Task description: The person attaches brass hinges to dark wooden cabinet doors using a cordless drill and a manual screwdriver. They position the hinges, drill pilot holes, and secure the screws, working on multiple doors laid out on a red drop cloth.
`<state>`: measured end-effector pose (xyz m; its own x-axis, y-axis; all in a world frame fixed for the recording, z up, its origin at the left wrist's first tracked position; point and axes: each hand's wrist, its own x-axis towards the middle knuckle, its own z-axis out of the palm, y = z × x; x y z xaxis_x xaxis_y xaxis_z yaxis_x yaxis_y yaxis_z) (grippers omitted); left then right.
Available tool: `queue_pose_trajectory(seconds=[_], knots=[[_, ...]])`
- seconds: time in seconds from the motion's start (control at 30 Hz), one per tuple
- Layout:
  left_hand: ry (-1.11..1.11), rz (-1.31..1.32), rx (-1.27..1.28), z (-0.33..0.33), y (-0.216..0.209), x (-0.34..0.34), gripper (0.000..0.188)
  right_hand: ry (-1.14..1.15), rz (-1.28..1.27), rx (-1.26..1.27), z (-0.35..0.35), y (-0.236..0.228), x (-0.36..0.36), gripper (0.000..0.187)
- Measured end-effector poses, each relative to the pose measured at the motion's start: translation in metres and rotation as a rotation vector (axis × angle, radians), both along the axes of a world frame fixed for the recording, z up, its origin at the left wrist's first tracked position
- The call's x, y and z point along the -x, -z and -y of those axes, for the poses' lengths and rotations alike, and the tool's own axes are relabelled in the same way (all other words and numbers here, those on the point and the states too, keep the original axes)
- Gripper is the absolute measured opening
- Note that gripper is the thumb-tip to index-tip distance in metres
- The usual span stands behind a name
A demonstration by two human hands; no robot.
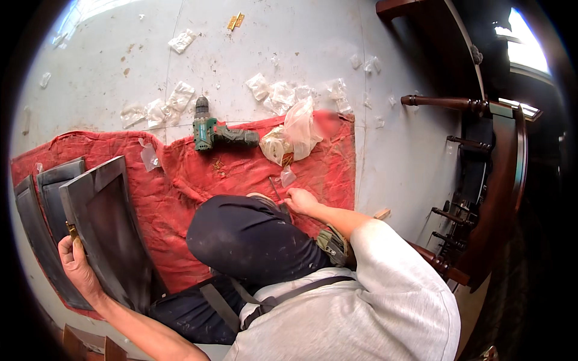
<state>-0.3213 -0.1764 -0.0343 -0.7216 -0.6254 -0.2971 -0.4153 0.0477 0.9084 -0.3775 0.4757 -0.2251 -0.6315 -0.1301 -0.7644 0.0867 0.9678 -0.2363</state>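
Note:
My left hand (78,268) grips the near edge of a dark curved wooden panel (111,228) that stands tilted on a red cloth (198,174). Two similar dark panels (45,198) lean behind it at the left. My right hand (301,200) reaches past my raised knee (247,237) to the cloth and pinches a small item beside a thin metal bit (275,189); what it holds is too small to tell. A green cordless drill (217,133) lies on the cloth's far edge, beyond both hands.
Several crumpled clear plastic bags (289,129) lie on the cloth and on the pale floor (241,54). A brass hinge (235,21) lies far off. Small screws (218,164) sit near the drill. Dark wooden furniture (481,168) stands at the right.

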Motion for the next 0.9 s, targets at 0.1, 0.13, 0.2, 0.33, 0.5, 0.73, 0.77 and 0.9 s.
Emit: queue_pose_trajectory(seconds=[0.1,0.13,0.2,0.33,0.5,0.73,0.77,0.9], knots=[[0.001,-0.002,0.017,0.002,-0.003,-0.005,0.004,-0.187,0.258,-0.064,-0.013,0.036,-0.012,0.049],[0.006,-0.001,0.023,-0.001,0.0,-0.001,0.004,-0.233,0.348,-0.051,-0.02,0.045,-0.022,0.051],[0.0,-0.022,0.011,-0.012,-0.003,0.004,0.004,-0.184,0.318,0.002,-0.017,0.054,-0.037,0.052],[-0.01,-0.052,0.038,-0.021,-0.007,0.009,0.007,-0.231,0.397,-0.108,-0.01,0.075,-0.038,0.044],[-0.027,-0.128,0.025,-0.043,-0.013,0.025,0.017,-0.073,0.375,0.275,-0.07,0.094,-0.051,0.067],[-0.034,-0.084,0.131,-0.049,-0.028,0.017,0.036,-0.03,0.554,0.571,-0.063,0.017,-0.019,0.041],[-0.018,-0.082,0.112,-0.048,-0.03,0.016,0.035,-0.029,0.582,0.522,-0.061,0.004,-0.012,0.048],[0.061,-0.157,0.312,-0.06,-0.032,0.036,0.034,0.245,0.389,0.377,-0.053,-0.067,0.003,0.041]])
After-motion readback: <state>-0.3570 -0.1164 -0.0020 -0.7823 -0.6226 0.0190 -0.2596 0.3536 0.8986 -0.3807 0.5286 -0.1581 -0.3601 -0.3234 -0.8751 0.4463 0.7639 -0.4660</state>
